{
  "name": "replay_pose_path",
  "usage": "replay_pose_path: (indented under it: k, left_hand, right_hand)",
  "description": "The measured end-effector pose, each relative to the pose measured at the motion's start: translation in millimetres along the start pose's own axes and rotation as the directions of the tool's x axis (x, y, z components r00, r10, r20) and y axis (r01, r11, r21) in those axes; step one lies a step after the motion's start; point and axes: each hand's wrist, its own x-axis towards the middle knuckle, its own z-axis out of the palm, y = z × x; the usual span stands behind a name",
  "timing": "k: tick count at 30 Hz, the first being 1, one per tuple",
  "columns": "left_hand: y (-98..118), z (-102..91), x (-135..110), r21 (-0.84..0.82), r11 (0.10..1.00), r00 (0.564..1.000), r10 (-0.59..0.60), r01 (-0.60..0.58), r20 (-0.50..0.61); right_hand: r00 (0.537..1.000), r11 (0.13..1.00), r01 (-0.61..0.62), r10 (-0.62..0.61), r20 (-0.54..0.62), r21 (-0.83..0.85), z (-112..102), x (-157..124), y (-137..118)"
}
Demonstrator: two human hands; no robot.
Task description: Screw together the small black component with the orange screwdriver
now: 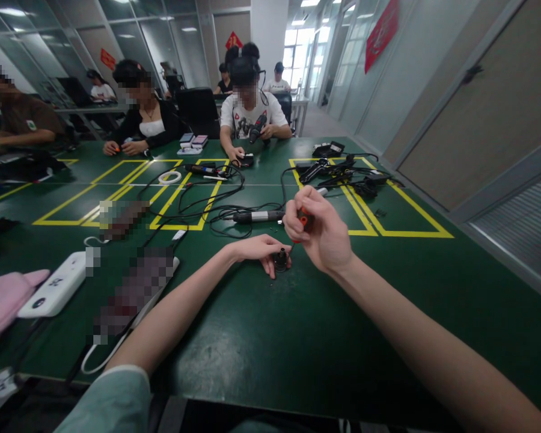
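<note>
My right hand is wrapped round the red and black handle of a screwdriver. Its thin shaft slants down and left toward a small dark round part on the green table. With fingers bent around that part, my left hand steadies it against the tabletop. A short dark stub sticks up from the part's top. Whether the screwdriver's tip touches the part is hard to make out.
Just beyond my hands lies a black and silver cylindrical tool with looped cables. Black tools and cords are heaped at the back right. At left are a white power strip and pink cloth. Opposite, a person holds a dark drill-like tool.
</note>
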Motion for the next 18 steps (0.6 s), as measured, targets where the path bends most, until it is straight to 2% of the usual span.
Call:
replay_pose_path:
  k: [6, 9, 11, 15, 18]
  left_hand:
    - [-2.7, -0.7, 1.5, -0.002, 1.0, 1.0, 0.001, -0.001, -0.005]
    - [-2.7, -0.4, 1.0, -0.004, 1.0, 1.0, 0.004, -0.004, 0.002]
    - [-2.4, -0.3, 0.8, -0.008, 1.0, 1.0, 0.012, -0.012, 0.008]
    - [-3.5, -1.1, 2.4, -0.014, 1.0, 1.0, 0.015, -0.015, 0.016]
    - [-6.0, -2.2, 4.4, -0.024, 1.0, 1.0, 0.005, -0.005, 0.019]
  right_hand:
    - [1.0, 0.996, -0.014, 0.014, -0.004, -0.089, 2.3, 4.0, -0.6]
    - [0.997, 0.998, -0.053, 0.055, 0.049, -0.042, 2.2, 2.9, 1.6]
    - [0.996, 0.999, -0.043, 0.042, 0.074, 0.019, 1.5, 0.8, 3.4]
    - [0.999, 1.0, 0.007, -0.007, 0.039, 0.02, 0.6, -0.5, 4.9]
    - [1.0, 0.999, -0.025, 0.025, 0.017, -0.032, 0.4, 2.1, 4.8]
